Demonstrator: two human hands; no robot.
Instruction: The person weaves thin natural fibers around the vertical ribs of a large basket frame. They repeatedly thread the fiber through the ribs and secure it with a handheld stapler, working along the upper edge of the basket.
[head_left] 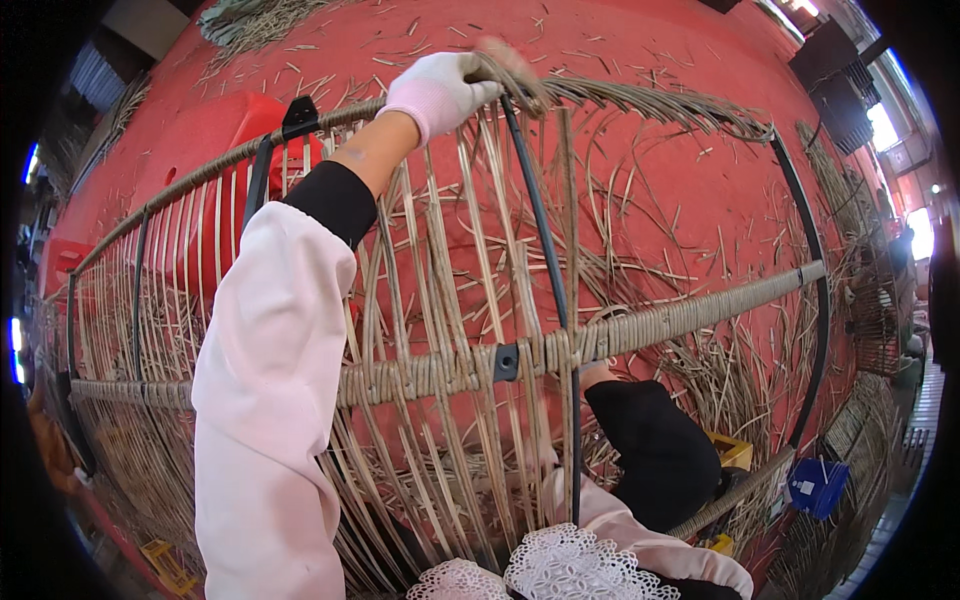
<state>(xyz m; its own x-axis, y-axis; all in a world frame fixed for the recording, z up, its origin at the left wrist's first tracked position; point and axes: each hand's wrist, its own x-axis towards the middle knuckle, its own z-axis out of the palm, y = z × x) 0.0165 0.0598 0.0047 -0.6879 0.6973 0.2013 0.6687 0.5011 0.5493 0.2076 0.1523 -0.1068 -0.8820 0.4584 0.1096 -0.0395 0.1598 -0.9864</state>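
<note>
A large frame of black metal bars (pixel 540 220) is wrapped and strung with grey-brown rattan strands (pixel 440 240). My left hand (pixel 445 92), in a white glove with a pink cuff, reaches across to the far rail. Its fingers are closed on a bundle of strands (pixel 520 88) where they bend over that rail; the bundle's upper end is blurred. Low behind the upright strands, my right hand (pixel 543 458) shows as a smear, mostly hidden, so its fingers cannot be made out. The wrapped middle rail (pixel 690 310) crosses between the two hands.
Loose strands and cut scraps litter the red floor (pixel 650 190). A red plastic piece (pixel 225 150) stands behind the frame's left part. My black-trousered leg (pixel 655 450) is on the right, near a yellow crate (pixel 732 450) and a blue container (pixel 818 488). More rattan lies at far right.
</note>
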